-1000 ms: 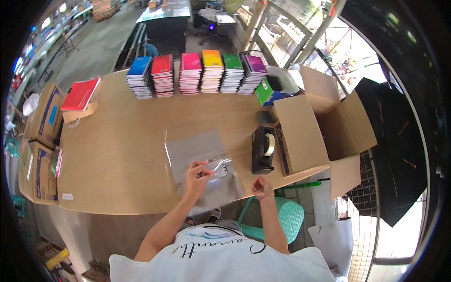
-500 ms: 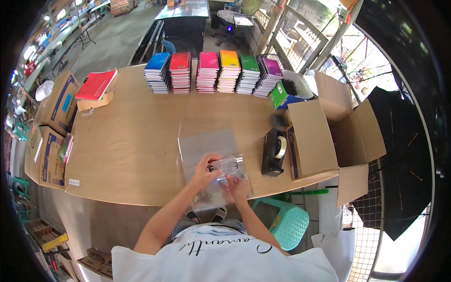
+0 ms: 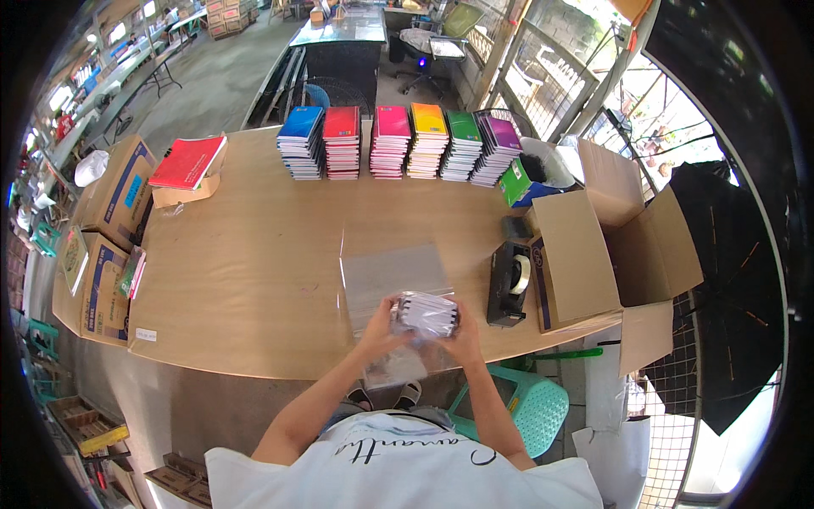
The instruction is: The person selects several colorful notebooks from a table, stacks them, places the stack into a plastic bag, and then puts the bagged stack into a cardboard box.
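A small bundle of notebooks [image 3: 426, 314] in clear plastic is held above the table's near edge, its pale page edges and dark bindings showing. My left hand [image 3: 384, 329] grips the bundle's left end, and my right hand [image 3: 465, 336] is closed round the right end. Beneath and beyond them lie clear plastic sheets or bags [image 3: 397, 270], partly hanging over the table edge. To the right of my right hand stands a black tape dispenser [image 3: 500, 301] with a roll of clear tape.
Along the table's [image 3: 246, 254] far side stand several notebook stacks [image 3: 392, 153] in different colours. An open cardboard box [image 3: 577, 254] is at the right. Closed cartons [image 3: 106, 288] and red notebooks [image 3: 188, 161] are at the left. A turquoise stool [image 3: 530, 411] sits below the right edge.
The bundle has been turned so its page edges face up. My right hand has moved from below it to its right end. The whole view has shifted slightly.
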### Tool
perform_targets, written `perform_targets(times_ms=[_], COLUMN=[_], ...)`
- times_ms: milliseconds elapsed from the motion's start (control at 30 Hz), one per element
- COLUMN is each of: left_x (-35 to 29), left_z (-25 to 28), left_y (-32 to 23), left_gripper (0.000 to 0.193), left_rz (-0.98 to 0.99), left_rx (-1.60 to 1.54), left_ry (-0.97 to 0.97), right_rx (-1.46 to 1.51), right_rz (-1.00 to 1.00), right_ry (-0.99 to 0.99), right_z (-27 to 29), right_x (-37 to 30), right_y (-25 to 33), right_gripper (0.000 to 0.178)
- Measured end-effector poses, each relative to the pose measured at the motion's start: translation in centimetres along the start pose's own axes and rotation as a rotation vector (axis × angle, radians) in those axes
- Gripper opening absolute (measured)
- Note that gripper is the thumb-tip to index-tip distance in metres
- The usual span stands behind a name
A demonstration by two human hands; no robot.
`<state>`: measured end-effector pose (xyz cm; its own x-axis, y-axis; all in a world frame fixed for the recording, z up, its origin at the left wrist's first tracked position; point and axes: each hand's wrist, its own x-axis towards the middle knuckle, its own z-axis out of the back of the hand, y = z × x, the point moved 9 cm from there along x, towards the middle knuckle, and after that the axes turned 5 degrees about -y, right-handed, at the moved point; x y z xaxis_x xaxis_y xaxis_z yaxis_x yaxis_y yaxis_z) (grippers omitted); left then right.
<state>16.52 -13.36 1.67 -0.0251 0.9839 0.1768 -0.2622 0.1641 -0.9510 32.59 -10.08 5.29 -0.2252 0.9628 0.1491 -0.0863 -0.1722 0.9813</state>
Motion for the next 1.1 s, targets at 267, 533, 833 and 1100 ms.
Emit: perform_targets(times_ms=[267, 533, 833, 1100], left_x=[2.4, 4.4, 1.0, -2.7], left_z=[4.8, 3.9, -3.4, 0.0], left_y=[-10.6, -15.1, -2.9, -2.2], left_gripper=[0.059, 0.051, 0.108, 0.084], left_rz=[-0.341, -0.537, -0.018, -0.012], left_rx=[0.370, 0.545, -0.345, -0.048], left_ry=[0.042, 0.385, 0.158, -0.384], right_rx=[-0.584, -0.684, 0.435, 0.088], right_rz=[0.357, 0.521, -0.060, 0.330], right_ry=[0.272, 0.358, 0.179, -0.016], right_z=[1.2, 3.9, -1.0, 3.6], right_x=[0.9, 4.8, -0.7, 1.1], right_y=[10.0, 12.8, -2.0, 7.1], right_gripper=[0.074, 0.035, 0.124, 0.103])
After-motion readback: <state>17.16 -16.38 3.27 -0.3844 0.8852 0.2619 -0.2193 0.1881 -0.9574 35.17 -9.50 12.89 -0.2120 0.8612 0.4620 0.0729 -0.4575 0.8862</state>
